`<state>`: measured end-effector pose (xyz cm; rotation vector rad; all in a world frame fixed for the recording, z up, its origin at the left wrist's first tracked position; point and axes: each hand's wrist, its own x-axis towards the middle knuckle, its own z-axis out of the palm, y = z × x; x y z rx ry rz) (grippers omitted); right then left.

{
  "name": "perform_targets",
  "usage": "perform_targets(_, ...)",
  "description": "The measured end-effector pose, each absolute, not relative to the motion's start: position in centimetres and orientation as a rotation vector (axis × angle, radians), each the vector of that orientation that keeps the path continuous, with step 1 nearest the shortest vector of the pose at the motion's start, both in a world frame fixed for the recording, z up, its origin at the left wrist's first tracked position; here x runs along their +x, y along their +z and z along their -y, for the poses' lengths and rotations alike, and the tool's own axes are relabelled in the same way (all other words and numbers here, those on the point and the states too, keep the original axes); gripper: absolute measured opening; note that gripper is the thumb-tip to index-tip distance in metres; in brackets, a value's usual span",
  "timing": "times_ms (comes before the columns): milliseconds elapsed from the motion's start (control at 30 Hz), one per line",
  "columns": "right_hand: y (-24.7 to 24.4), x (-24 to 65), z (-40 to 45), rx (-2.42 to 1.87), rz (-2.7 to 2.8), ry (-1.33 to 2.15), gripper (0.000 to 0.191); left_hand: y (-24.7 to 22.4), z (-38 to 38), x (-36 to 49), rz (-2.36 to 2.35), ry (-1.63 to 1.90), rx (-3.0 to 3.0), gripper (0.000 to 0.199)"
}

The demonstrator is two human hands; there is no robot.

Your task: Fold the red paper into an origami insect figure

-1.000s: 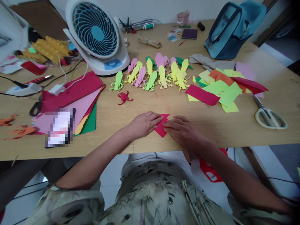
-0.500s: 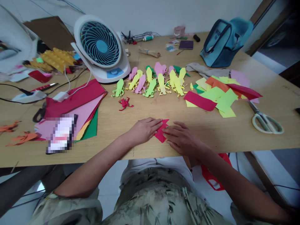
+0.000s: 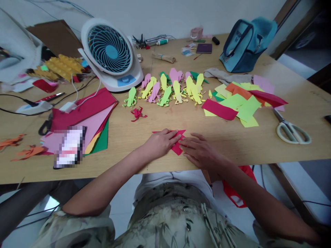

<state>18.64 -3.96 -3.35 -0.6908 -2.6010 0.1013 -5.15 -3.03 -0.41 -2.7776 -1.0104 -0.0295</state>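
Folded red paper (image 3: pixel 178 150), near: matt. Flat tan wood tbl (image 3: pixel 124 127): smooth, sl. sheen. Round wht plastic fan (image 3: pixel 111 52), far left: smooth.

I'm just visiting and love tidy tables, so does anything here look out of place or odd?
Nothing looks spilled. The loose paper sheets at right lie askew, overlapping at mixed angles, and one small red paper figure sits apart, in front of the grouped figures.

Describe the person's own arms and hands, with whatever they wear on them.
The left hand and right hand are bare: no gloves or watch visible. Both forearms are uncovered. The wide left sleeve is pale greenish-beige with a dark print.
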Motion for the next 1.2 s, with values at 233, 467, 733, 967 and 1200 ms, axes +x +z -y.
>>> perform_targets(233, -3.3, 18.7, 4.1, -0.706, 2.6, 0.116, 0.029, -0.7, 3.5, -4.7, 1.12, -0.017, -2.77, 0.042)
perform_targets(467, -3.4, 18.8, 4.7, -0.751, 2.62, 0.036, 0.029, -1.6, 4.1, -3.5, 1.243, -0.089, -2.83, 0.047)
perform_targets(733, -3.6, 19.1, 5.0, -0.755, 2.596, 0.035, 0.029, -2.1, 5.0, -3.3, 1.48, -0.369, -2.859, 0.043)
perform_targets(967, -3.3, 19.0, 5.3, -0.764, 2.582, 0.022, 0.025, -1.8, 5.4, -2.9, 1.586, -0.408, -2.837, 0.047)
perform_targets(1200, -2.6, 20.3, 6.4, -0.869, 2.473, 0.157, 0.026, -2.2, 5.4, -3.3, 1.594, -0.463, -2.842, 0.054)
